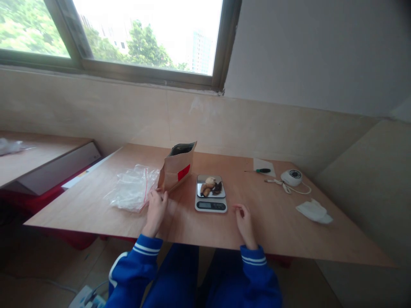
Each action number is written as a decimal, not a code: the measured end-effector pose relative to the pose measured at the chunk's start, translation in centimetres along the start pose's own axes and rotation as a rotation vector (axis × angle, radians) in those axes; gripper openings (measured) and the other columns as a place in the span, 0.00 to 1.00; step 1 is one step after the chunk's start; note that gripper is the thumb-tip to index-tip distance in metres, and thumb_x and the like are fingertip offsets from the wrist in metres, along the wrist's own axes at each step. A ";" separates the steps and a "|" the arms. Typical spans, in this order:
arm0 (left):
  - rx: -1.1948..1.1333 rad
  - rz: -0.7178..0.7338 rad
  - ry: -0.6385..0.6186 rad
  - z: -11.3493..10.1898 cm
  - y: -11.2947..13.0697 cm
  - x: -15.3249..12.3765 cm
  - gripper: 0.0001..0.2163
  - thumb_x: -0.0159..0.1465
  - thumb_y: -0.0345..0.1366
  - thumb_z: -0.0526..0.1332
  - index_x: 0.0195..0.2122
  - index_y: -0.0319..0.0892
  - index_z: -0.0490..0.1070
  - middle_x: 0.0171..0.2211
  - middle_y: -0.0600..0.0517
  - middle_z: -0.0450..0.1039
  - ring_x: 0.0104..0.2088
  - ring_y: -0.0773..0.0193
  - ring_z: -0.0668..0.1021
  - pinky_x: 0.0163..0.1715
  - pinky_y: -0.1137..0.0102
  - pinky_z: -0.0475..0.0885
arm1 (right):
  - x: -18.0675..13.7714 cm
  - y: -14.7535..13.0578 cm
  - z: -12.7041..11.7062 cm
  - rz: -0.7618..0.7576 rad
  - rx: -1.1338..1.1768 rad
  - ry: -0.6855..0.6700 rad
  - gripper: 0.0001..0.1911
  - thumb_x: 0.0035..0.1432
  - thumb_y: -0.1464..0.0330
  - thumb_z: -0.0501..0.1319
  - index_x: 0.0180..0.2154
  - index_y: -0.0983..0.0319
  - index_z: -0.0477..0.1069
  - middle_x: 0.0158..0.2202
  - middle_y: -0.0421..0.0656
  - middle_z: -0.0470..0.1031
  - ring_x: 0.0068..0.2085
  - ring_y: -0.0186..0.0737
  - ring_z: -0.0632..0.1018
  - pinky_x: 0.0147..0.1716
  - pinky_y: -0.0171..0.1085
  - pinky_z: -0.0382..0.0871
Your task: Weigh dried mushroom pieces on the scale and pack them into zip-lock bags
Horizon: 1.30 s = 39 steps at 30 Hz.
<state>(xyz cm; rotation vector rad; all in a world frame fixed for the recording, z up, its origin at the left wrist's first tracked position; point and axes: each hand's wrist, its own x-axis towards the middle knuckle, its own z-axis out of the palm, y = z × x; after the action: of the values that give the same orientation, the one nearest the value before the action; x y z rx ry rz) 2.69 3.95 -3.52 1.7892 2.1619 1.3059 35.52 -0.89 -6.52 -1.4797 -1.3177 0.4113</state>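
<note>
Kraft-paper pouch (177, 169): standing open-mouthed and leaning, red label facing you, on the wooden table (272, 222), just left of the scale (211, 194).
Left hand (156, 211): you are resting loosely curled fingertips at the pouch's lower corner, over the edge of the clear zip bag (131, 188).
Right hand (244, 222): you are holding nothing, fingers half-curled on the table.
Risk: nudging that corner is likely tipping the leaning pouch toward the scale, spilling contents or knocking the brown pieces (211, 186) off the pan.
</note>
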 end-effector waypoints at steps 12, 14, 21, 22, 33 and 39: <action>0.115 0.024 0.051 -5.1 -3.4 1.9 0.16 0.58 0.35 0.51 0.45 0.38 0.71 0.49 0.39 0.69 0.51 0.47 0.71 0.52 0.53 0.66 | -0.1 0.2 -0.1 -0.045 -0.065 -0.044 0.11 0.58 0.65 0.52 0.34 0.59 0.72 0.36 0.48 0.74 0.40 0.49 0.74 0.42 0.48 0.69; 0.167 -0.019 -0.066 -5.2 -5.2 2.1 0.16 0.56 0.38 0.52 0.41 0.37 0.74 0.45 0.38 0.72 0.48 0.46 0.73 0.49 0.54 0.68 | -0.1 0.2 0.0 -0.046 -0.058 -0.042 0.11 0.58 0.66 0.52 0.33 0.59 0.72 0.35 0.48 0.74 0.40 0.49 0.74 0.42 0.48 0.69; 0.117 -0.117 -0.130 -5.9 -6.4 2.6 0.13 0.54 0.40 0.55 0.31 0.39 0.76 0.34 0.44 0.75 0.35 0.53 0.77 0.41 0.62 0.71 | -0.2 0.0 0.1 -0.042 -0.046 -0.047 0.10 0.57 0.66 0.52 0.33 0.60 0.71 0.35 0.48 0.73 0.40 0.49 0.74 0.43 0.49 0.68; 0.105 -0.122 -0.116 -6.1 -6.2 2.6 0.13 0.54 0.41 0.55 0.30 0.39 0.76 0.33 0.44 0.75 0.35 0.54 0.77 0.41 0.62 0.71 | -0.1 0.0 0.1 -0.041 -0.044 -0.047 0.10 0.57 0.66 0.52 0.33 0.60 0.71 0.35 0.48 0.73 0.40 0.49 0.74 0.43 0.49 0.68; -0.094 -0.041 0.610 -7.6 2.9 -2.9 0.14 0.61 0.42 0.59 0.40 0.36 0.73 0.51 0.40 0.66 0.55 0.51 0.67 0.55 0.53 0.62 | -1.6 -4.4 0.5 0.049 0.118 0.148 0.13 0.59 0.63 0.53 0.36 0.62 0.72 0.39 0.49 0.75 0.42 0.48 0.74 0.43 0.46 0.67; -0.404 0.372 0.347 -6.0 8.8 -6.7 0.04 0.61 0.30 0.60 0.37 0.42 0.69 0.50 0.45 0.69 0.59 0.52 0.66 0.58 0.52 0.59 | -5.0 -14.7 4.5 0.064 0.429 -0.163 0.16 0.63 0.58 0.52 0.43 0.60 0.70 0.41 0.46 0.74 0.39 0.41 0.74 0.40 0.40 0.67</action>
<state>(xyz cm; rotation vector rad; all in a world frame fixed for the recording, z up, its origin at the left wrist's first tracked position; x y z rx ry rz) 8.67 -5.16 2.74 1.9564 1.5564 2.0932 22.89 -5.64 2.35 -1.1466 -1.2148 0.8168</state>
